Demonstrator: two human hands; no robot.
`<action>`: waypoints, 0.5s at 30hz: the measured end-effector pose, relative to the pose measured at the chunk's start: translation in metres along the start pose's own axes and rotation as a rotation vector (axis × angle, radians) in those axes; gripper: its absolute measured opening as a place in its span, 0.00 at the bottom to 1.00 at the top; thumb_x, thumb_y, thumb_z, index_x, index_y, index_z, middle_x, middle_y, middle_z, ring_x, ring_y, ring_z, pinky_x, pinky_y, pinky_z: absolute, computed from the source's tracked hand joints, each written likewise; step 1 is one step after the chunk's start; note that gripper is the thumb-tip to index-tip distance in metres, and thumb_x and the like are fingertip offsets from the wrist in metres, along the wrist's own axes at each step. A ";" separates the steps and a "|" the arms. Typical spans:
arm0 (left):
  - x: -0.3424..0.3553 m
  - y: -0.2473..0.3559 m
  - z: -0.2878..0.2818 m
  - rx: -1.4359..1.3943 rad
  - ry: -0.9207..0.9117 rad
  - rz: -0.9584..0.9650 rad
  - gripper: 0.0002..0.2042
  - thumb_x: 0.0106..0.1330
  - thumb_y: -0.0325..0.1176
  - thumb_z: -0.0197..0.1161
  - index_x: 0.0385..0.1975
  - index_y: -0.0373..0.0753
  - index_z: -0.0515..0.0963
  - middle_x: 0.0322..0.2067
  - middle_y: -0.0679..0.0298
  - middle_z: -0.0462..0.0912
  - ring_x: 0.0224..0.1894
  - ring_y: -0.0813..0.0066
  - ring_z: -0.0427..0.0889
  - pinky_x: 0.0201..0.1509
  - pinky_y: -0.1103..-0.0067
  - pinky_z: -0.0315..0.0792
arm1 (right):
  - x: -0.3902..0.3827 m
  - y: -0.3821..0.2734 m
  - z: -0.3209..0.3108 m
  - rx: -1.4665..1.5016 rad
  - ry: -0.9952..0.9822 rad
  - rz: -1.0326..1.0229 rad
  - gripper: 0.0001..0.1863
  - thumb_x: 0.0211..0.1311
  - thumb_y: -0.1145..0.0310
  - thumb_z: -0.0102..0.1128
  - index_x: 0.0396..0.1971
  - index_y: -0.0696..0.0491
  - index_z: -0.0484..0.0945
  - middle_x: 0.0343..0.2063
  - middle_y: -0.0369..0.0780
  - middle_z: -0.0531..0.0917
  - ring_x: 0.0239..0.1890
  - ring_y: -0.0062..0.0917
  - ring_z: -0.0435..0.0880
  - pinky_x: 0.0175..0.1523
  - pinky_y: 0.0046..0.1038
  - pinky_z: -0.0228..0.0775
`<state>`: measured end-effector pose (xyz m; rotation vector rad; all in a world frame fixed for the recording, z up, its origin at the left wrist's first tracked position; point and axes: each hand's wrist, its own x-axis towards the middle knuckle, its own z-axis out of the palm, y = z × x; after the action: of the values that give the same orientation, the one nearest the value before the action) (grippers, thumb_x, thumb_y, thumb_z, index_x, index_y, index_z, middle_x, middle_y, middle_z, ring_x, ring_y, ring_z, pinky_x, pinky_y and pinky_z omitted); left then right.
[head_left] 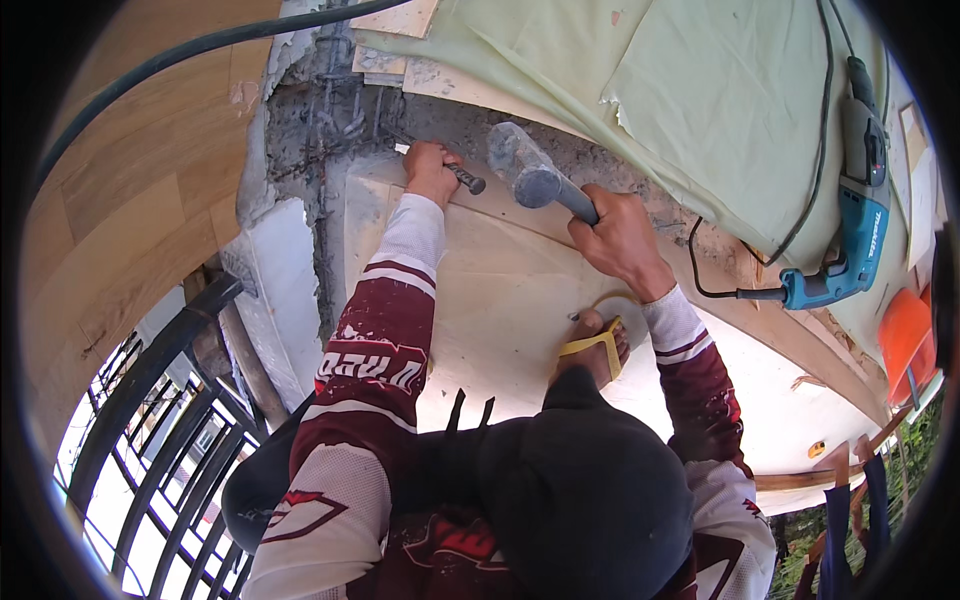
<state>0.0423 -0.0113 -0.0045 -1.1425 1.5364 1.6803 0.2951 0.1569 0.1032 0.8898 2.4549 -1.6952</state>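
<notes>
My left hand point(430, 172) is closed around a steel chisel point(468, 180), whose blunt end sticks out to the right of my fist. The chisel's other end reaches toward rough broken concrete point(372, 165) with exposed rebar point(325, 110); its tip is hard to make out. My right hand point(622, 235) grips the handle of a heavy sledgehammer point(525, 168), its grey, dusty head raised just right of the chisel and apart from it. Both forearms stretch forward over a pale board point(500, 265).
A teal power tool point(850, 230) with a black cord lies on a pale green sheet point(720, 90) at right, near an orange object point(905, 330). Wood-look planks point(150, 200) and a dark metal railing point(165, 395) are at left. My foot in a yellow flip-flop point(592, 347) rests below.
</notes>
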 end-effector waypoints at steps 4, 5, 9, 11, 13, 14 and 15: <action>0.014 0.024 0.011 -0.096 0.029 -0.034 0.08 0.65 0.23 0.38 0.25 0.37 0.65 0.19 0.65 0.63 0.15 0.77 0.58 0.17 0.80 0.59 | 0.001 0.000 0.000 -0.012 0.009 -0.022 0.05 0.45 0.72 0.58 0.21 0.58 0.74 0.15 0.52 0.74 0.19 0.50 0.76 0.28 0.41 0.69; 0.020 0.031 0.011 -0.145 0.018 -0.073 0.08 0.65 0.23 0.38 0.25 0.37 0.64 0.19 0.65 0.63 0.15 0.77 0.58 0.17 0.80 0.59 | 0.000 -0.001 -0.001 -0.014 -0.011 -0.005 0.05 0.44 0.72 0.58 0.21 0.58 0.74 0.15 0.52 0.74 0.20 0.50 0.76 0.28 0.42 0.69; 0.037 0.045 0.019 -0.190 -0.036 -0.091 0.08 0.66 0.25 0.38 0.26 0.36 0.64 0.20 0.65 0.63 0.14 0.78 0.57 0.16 0.82 0.60 | -0.003 -0.002 -0.007 -0.017 0.017 -0.030 0.06 0.44 0.72 0.58 0.21 0.58 0.74 0.16 0.52 0.75 0.21 0.51 0.76 0.28 0.43 0.68; 0.030 0.044 0.022 -0.109 -0.045 -0.100 0.08 0.67 0.25 0.38 0.26 0.36 0.64 0.20 0.66 0.63 0.13 0.79 0.57 0.15 0.82 0.60 | -0.003 -0.002 -0.009 -0.033 0.000 -0.007 0.07 0.44 0.71 0.59 0.22 0.59 0.76 0.17 0.53 0.77 0.23 0.53 0.77 0.30 0.46 0.69; 0.015 0.041 0.025 -0.002 -0.009 -0.159 0.08 0.67 0.25 0.38 0.27 0.35 0.64 0.20 0.66 0.62 0.13 0.79 0.57 0.15 0.83 0.59 | -0.002 -0.002 -0.009 -0.007 0.001 0.006 0.07 0.43 0.71 0.59 0.22 0.59 0.75 0.17 0.53 0.76 0.23 0.53 0.77 0.30 0.45 0.69; 0.008 0.038 0.027 0.009 -0.080 -0.201 0.08 0.67 0.25 0.38 0.27 0.35 0.64 0.20 0.66 0.63 0.14 0.80 0.57 0.15 0.83 0.59 | -0.001 -0.002 -0.009 0.009 0.005 0.009 0.07 0.43 0.71 0.59 0.22 0.59 0.75 0.17 0.53 0.76 0.23 0.53 0.77 0.30 0.45 0.68; 0.002 0.032 0.032 0.013 -0.137 -0.224 0.08 0.67 0.25 0.38 0.28 0.34 0.64 0.21 0.66 0.63 0.14 0.80 0.57 0.14 0.82 0.58 | 0.000 -0.002 -0.008 0.014 0.022 0.007 0.07 0.43 0.71 0.59 0.21 0.59 0.75 0.17 0.53 0.76 0.22 0.53 0.77 0.29 0.46 0.68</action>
<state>0.0078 0.0145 0.0080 -1.1238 1.2834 1.5613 0.2971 0.1635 0.1080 0.9215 2.4537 -1.7118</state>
